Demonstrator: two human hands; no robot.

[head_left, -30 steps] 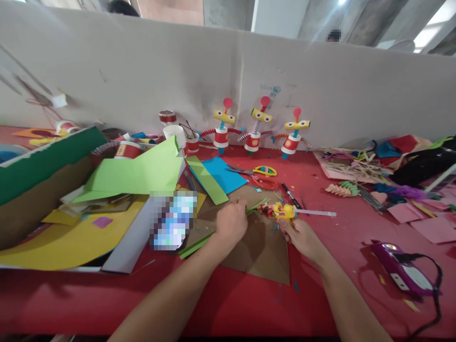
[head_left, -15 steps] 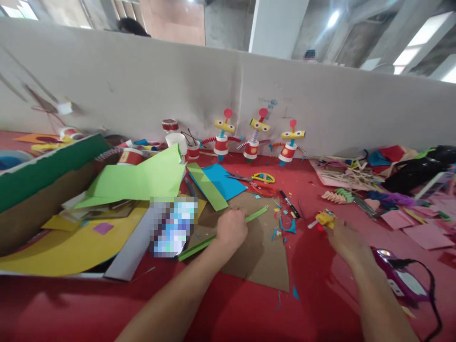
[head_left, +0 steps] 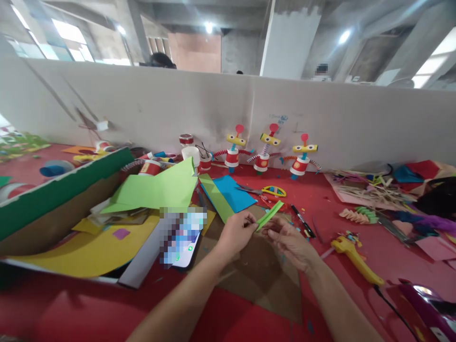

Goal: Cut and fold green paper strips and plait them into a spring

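Green paper strip (head_left: 270, 216) is up in the fingers, over the brown cardboard sheet (head_left: 258, 285) that I see spread beneath both hands. Beyond the left fingertips lies a blue sheet (head_left: 237, 195); well off to the right of the right fingers lies the yellow glue gun (head_left: 358, 263), and nearer to them a black marker (head_left: 302, 221).

I read the left hand (head_left: 235, 232) as pinched, thumb and forefinger together on the strip's near end. The right hand (head_left: 294, 244) has its fingers bent and nearly together just beside that end; whether they touch the paper I cannot tell.

From my remote seat I judge the strip nearly weightless, springy along its length, easy to crease or tear, and not very slippery. I would hold it lightly by the long edges, close to the left fingertips, leaving alone the narrow free tip that points up and away beyond them.
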